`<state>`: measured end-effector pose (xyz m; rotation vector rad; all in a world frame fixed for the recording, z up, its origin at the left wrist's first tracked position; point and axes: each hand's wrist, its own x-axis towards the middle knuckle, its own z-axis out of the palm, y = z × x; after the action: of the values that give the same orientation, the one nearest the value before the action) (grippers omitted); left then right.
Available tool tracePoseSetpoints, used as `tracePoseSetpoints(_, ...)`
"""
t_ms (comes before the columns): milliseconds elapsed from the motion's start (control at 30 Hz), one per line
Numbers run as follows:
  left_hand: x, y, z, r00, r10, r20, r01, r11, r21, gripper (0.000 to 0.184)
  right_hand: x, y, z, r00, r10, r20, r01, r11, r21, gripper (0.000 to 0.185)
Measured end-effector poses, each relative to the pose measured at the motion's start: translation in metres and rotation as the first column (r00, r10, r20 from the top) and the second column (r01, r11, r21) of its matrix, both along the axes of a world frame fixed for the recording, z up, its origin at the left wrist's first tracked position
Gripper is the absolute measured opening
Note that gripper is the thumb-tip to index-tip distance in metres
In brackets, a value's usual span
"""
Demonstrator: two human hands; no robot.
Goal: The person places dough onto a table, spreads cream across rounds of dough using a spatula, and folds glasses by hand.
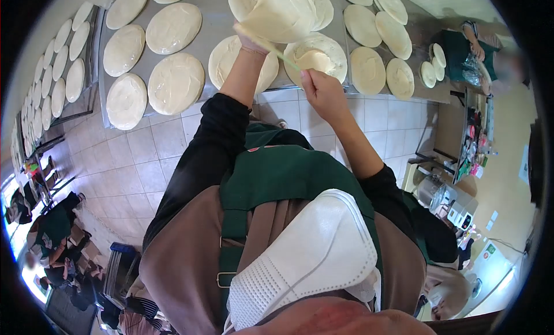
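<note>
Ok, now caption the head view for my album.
Left hand at the edge of a pale round, right hand gripping a slim tool, over a grey table.

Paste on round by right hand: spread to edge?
Not to the edge: smooth paste sits inside the rougher rim of the round.

With our left hand (252, 44) we hold one pale disc (268, 15) above the table (214, 23), at its near edge. Our right hand (324, 93) grips the green end of a thin spatula (268, 45), which slants toward our left hand along this edge; if it touches, we cannot tell. Just beyond our right hand lies a second disc (336, 51) with a cream patch (316, 60). On both sides of our hands are further discs (176, 84), and far to the right is another person (476, 45).
</note>
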<state>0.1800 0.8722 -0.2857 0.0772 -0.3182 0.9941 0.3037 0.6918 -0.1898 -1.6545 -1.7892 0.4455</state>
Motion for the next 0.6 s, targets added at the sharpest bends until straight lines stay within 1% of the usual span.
tracePoseSetpoints(33,0.0,-0.002,0.006,1.0,-0.001,-0.001,0.001,1.0,-0.001,0.056,0.001,0.0,0.0,1.0,0.014,-0.001,-0.014,1.0,0.024,0.028)
tracePoseSetpoints(100,0.003,-0.005,0.02,0.993,0.062,-0.103,-0.075,0.989,-0.127,0.058,0.009,0.004,0.002,1.0,0.026,0.001,-0.026,0.998,0.051,0.029)
tracePoseSetpoints(133,0.002,-0.007,0.022,0.993,0.06,-0.101,-0.073,0.989,-0.127,0.058,0.017,0.012,0.003,0.995,-0.096,-0.006,0.097,0.995,0.017,0.03)
tracePoseSetpoints(167,0.0,-0.008,0.023,1.0,0.018,0.019,-0.017,0.996,-0.09,0.06,0.024,0.02,0.003,0.976,-0.218,-0.009,0.218,0.976,-0.017,0.031)
tracePoseSetpoints(200,0.0,-0.008,0.024,0.99,-0.029,0.136,0.036,0.998,-0.048,0.062,0.029,0.029,0.002,0.975,-0.22,-0.008,0.22,0.975,-0.018,0.031)
tracePoseSetpoints(233,0.001,-0.009,0.026,0.99,-0.033,0.135,0.04,0.998,-0.052,0.062,0.032,0.035,0.0,0.967,-0.256,0.0,0.256,0.967,-0.005,0.031)
tracePoseSetpoints(300,0.004,-0.004,0.033,0.99,-0.106,0.088,0.108,0.994,-0.017,0.062,0.031,0.037,-0.003,0.956,-0.292,0.006,0.292,0.956,0.014,0.031)
tracePoseSetpoints(333,0.007,-0.004,0.04,0.99,-0.107,0.087,0.108,0.994,-0.015,0.062,0.022,0.031,-0.007,0.973,-0.228,0.036,0.228,0.974,0.012,0.031)
tracePoseSetpoints(367,0.012,-0.005,0.046,0.973,0.046,-0.226,-0.05,0.999,-0.012,0.061,0.015,0.026,-0.009,0.985,-0.159,0.067,0.159,0.987,0.007,0.032)
tracePoseSetpoints(400,0.014,-0.007,0.05,0.836,0.191,-0.514,-0.201,0.979,0.036,0.061,0.011,0.021,-0.008,0.986,-0.155,0.067,0.155,0.988,0.004,0.032)
tracePoseSetpoints(433,0.013,-0.007,0.039,0.835,0.192,-0.516,-0.205,0.978,0.034,0.061,0.006,0.015,-0.007,0.995,-0.091,0.036,0.093,0.995,-0.032,0.032)
tracePoseSetpoints(467,0.013,-0.005,0.021,0.979,0.068,-0.193,-0.069,0.998,0.001,0.062,0.003,0.011,-0.005,1.0,-0.03,0.002,0.03,0.998,-0.062,0.032)
tracePoseSetpoints(500,0.013,-0.001,0.005,0.985,-0.074,0.153,0.072,0.997,0.02,0.062,0.001,0.008,-0.003,1.0,0.009,-0.01,-0.01,0.997,-0.078,0.031)
tracePoseSetpoints(533,0.012,-0.002,0.004,0.986,-0.073,0.15,0.071,0.997,0.02,0.062,0.001,0.007,-0.001,1.0,0.011,-0.012,-0.012,0.997,-0.078,0.031)
tracePoseSetpoints(600,0.013,-0.004,0.004,0.995,0.094,0.032,-0.095,0.995,0.036,0.062,0.002,0.009,0.004,0.994,0.036,-0.102,-0.045,0.995,-0.088,0.03)
